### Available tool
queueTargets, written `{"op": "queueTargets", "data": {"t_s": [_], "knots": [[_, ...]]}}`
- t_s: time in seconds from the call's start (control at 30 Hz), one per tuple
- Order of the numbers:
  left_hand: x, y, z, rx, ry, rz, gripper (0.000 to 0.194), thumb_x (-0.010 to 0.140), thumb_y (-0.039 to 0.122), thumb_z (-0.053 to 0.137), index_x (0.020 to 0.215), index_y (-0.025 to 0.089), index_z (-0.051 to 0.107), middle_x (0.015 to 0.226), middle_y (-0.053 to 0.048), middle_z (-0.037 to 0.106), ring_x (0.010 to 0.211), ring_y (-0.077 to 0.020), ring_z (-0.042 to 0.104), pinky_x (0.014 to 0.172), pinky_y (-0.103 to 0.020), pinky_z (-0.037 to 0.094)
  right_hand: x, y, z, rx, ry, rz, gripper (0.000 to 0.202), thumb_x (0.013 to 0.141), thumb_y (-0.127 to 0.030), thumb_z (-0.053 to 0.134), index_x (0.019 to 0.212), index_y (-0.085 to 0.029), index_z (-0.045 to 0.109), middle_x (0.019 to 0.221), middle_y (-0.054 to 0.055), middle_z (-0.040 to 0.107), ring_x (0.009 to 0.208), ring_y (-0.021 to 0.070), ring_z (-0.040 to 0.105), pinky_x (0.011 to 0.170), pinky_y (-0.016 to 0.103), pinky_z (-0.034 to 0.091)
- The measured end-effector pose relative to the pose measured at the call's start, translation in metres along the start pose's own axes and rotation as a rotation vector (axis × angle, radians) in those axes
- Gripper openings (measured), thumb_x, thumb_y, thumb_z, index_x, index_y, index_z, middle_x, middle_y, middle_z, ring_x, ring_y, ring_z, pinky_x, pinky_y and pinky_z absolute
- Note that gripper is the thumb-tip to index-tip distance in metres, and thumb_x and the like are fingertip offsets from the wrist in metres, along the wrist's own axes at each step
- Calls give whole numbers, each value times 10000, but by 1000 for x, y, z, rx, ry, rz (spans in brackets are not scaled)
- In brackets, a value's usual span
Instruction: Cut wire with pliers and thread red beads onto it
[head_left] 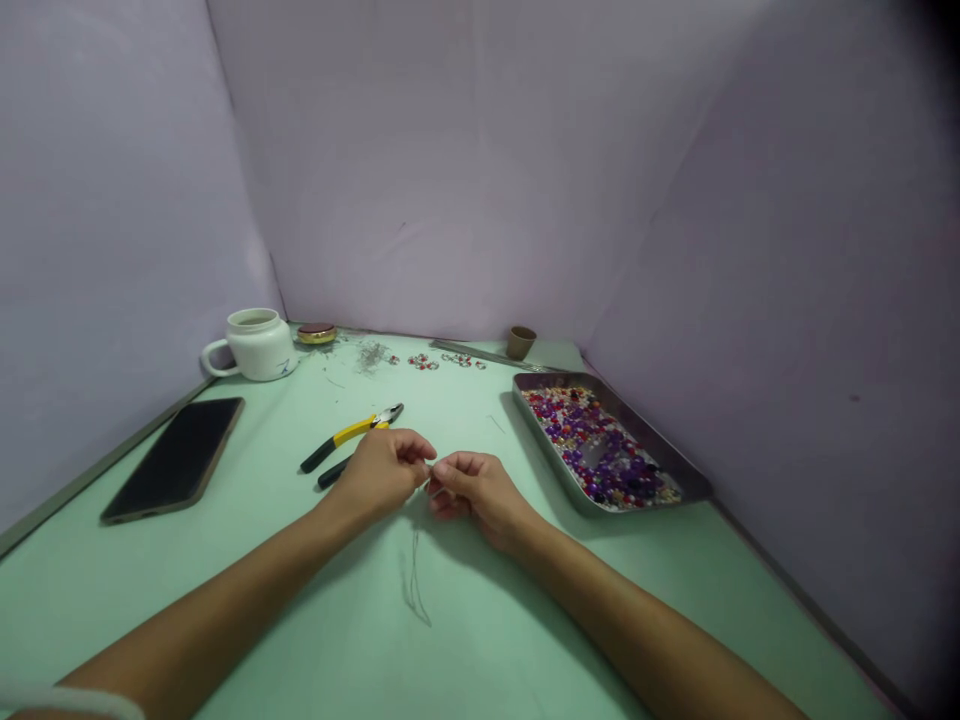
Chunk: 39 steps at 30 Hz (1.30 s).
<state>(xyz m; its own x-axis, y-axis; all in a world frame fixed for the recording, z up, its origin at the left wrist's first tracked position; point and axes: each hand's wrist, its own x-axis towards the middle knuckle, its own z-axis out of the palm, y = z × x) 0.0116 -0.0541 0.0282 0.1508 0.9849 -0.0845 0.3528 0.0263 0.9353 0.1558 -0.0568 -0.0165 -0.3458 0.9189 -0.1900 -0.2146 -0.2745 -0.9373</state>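
- Bare forearms (247, 585) stretch over the table (495, 650).
- Left hand (384, 466) and right hand (480, 492), fingertips together, both pinch thin wire (412, 590).
- Pliers (352, 432) lie partly behind the left hand.

the left hand (381, 468) and right hand (484, 493) are bare. so is the right arm (622, 608). a pale, rounded band (75, 701) crosses the left arm (251, 575); it's too blurry to tell if it's a sleeve.
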Motion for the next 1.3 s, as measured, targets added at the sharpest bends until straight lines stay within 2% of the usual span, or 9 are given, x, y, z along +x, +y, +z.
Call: {"op": "queueTargets", "data": {"t_s": [0.1,0.3,0.53,0.83,1.1,1.2,1.3], "knots": [[0,0,2,-50,-16,4,110,559,102,545,652,156,567,485,44,552,370,-78,436,367,-205,351,-1,-2,2,11,28,-17,316,595,-400,705,691,-125,584,634,10,604,517,99,564,517,231,431],[2,0,0,-185,-78,-40,135,588,174,577,716,147,544,481,41,515,449,-108,488,416,-236,433,-1,-7,3,8,55,-61,300,610,-398,682,684,-127,577,647,17,613,522,100,560,533,232,423],[5,-6,-6,-208,-86,-111,84,612,213,565,636,133,565,566,4,558,443,-80,470,383,-195,362,-3,-11,5,-37,96,-94,280,613,-384,672,662,-132,560,647,17,607,503,94,546,516,228,421],[0,-1,-5,-139,-134,-136,108,579,239,609,560,139,575,414,33,508,391,-79,432,359,-181,274,-4,-12,7,-32,96,-87,284,616,-385,676,667,-138,548,602,10,610,500,108,565,516,236,440],[-2,0,-5,-84,-153,-190,68,600,205,542,558,154,522,472,17,555,325,-52,380,310,-168,180,-6,-10,7,-19,26,-31,338,578,-392,714,719,-136,544,648,39,647,553,130,594,487,230,445],[-2,1,-6,-65,-190,-191,36,597,177,511,566,159,517,450,27,531,326,-54,372,314,-172,179,-7,-12,9,-25,32,-18,336,570,-391,712,687,-136,527,610,31,634,546,129,596,487,231,450],[1,2,-10,-44,-230,-183,24,591,161,495,577,164,514,396,67,436,324,-51,325,328,-182,170,-6,-15,7,-61,6,3,303,551,-356,708,655,-140,523,512,-25,566,435,99,541,456,241,455]]}}
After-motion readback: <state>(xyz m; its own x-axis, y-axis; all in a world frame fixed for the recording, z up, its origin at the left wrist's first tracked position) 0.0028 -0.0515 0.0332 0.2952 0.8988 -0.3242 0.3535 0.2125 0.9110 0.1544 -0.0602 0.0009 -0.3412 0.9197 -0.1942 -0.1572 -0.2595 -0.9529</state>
